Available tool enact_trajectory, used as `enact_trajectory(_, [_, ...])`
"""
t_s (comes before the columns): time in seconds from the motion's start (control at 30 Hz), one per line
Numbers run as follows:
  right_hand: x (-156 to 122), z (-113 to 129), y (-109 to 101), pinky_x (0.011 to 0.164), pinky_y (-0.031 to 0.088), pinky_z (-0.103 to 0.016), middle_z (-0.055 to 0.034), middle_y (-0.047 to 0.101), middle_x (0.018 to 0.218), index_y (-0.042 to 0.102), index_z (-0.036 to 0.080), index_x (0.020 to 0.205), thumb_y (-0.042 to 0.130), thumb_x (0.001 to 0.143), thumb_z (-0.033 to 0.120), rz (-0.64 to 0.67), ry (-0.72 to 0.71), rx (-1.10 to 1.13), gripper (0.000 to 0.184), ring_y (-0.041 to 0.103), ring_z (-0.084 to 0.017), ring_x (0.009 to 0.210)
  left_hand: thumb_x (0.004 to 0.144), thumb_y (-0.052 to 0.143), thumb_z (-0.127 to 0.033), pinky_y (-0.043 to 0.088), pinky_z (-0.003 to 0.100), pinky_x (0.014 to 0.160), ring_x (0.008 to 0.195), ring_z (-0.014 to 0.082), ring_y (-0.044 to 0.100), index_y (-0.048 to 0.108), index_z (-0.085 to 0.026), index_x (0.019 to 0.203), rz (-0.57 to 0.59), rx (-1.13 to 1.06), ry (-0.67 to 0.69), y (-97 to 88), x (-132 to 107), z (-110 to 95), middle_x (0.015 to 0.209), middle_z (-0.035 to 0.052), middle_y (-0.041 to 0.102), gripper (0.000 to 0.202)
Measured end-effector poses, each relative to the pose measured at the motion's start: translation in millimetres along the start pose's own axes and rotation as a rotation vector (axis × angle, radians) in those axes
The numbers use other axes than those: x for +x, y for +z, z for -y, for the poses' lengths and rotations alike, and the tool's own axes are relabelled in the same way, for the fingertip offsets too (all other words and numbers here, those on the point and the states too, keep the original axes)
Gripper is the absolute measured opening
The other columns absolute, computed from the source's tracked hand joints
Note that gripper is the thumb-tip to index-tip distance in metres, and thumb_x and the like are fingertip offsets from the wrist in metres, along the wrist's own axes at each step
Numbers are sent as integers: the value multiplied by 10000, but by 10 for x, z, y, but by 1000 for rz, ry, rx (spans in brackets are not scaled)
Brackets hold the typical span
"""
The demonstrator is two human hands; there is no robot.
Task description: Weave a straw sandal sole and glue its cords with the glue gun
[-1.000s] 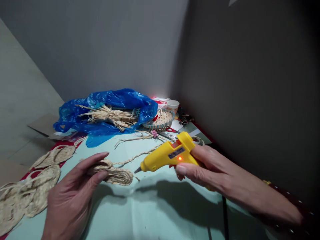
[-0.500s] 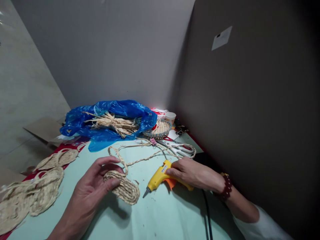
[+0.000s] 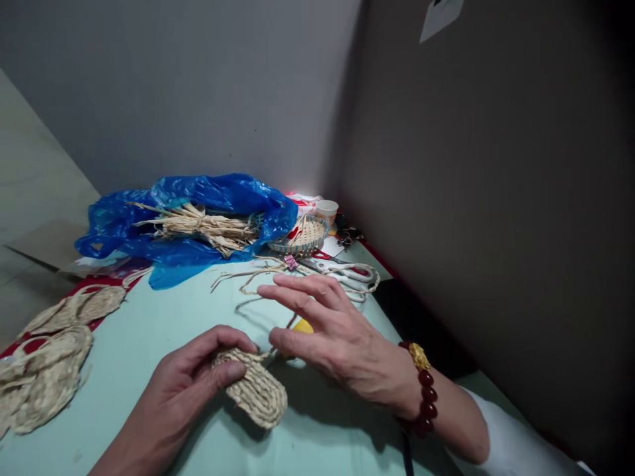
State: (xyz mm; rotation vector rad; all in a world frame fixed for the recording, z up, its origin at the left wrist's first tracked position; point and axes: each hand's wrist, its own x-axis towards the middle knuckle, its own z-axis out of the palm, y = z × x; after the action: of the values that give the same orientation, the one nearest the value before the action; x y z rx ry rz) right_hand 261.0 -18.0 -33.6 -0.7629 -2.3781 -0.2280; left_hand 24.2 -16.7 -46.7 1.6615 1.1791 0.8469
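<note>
Between the thumb and fingers of my left hand [image 3: 193,380] is a small oval coil of braided straw [image 3: 262,395], tilted above the table. A loose end of its braid runs off toward my right hand [image 3: 342,347]. That hand hovers palm down to the right of the coil, its fingers stretched out and apart. Whether its fingertips touch the braid, I cannot tell. Under it lies a yellow glue gun [image 3: 303,326], mostly hidden by the hand. More straw braid curves on the table beyond the fingers.
A blue plastic bag [image 3: 228,192] with a bundle of dry straw [image 3: 203,225] lies at the back. Beside it are a small woven basket [image 3: 305,235], a paper cup [image 3: 327,210] and scissors [image 3: 364,272]. Several woven straw pieces [image 3: 54,383] lie at the left edge. A wall rises on the right.
My right hand has let go of the glue gun and moved left, toward the coil. The braid loop that stood above the coil is down. The view has shifted slightly.
</note>
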Motion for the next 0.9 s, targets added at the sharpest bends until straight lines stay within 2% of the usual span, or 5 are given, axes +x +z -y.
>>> enact_trajectory(0.13, [-16, -8, -16, 1153, 241, -468, -39, 746, 1042, 679, 171, 969, 458, 1014, 101, -60, -58, 41, 236, 566, -180, 1189, 800, 691, -471, 522, 182, 590, 656, 157, 642, 719, -286, 809, -67, -4, -16, -19, -7, 20, 749, -14, 697, 187])
enact_trajectory(0.23, [-11, 29, -9, 1119, 263, -474, -4, 690, 810, 691, 155, 938, 445, 990, 68, -75, -62, 46, 266, 602, -156, 912, 794, 705, -481, 532, 174, 599, 670, 157, 661, 714, -297, 820, -96, -34, -43, -28, -16, 57, 771, -20, 711, 186])
enact_trajectory(0.53, [24, 166, 4, 1049, 358, -432, -32, 668, 727, 704, 128, 772, 416, 980, 49, -93, -9, 59, 365, 547, -170, 793, 780, 727, -491, 531, 110, 634, 720, 133, 682, 719, -316, 850, -206, 40, -48, -58, -47, 169, 837, -48, 737, 188])
enact_trajectory(0.73, [36, 199, 8, 944, 440, -408, -76, 672, 762, 727, 55, 837, 420, 958, 11, -80, -13, 92, 333, 547, -202, 838, 758, 742, -509, 527, 102, 626, 720, 131, 682, 718, -314, 850, -261, 82, -71, -77, -62, 238, 821, -59, 734, 217])
enact_trajectory(0.9, [19, 195, 33, 884, 448, -415, -89, 664, 775, 707, 45, 861, 467, 952, 26, -32, -16, 127, 258, 540, -216, 860, 773, 721, -515, 550, 152, 636, 721, 157, 687, 713, -306, 849, -275, 79, -93, -51, -54, 193, 849, -44, 732, 223])
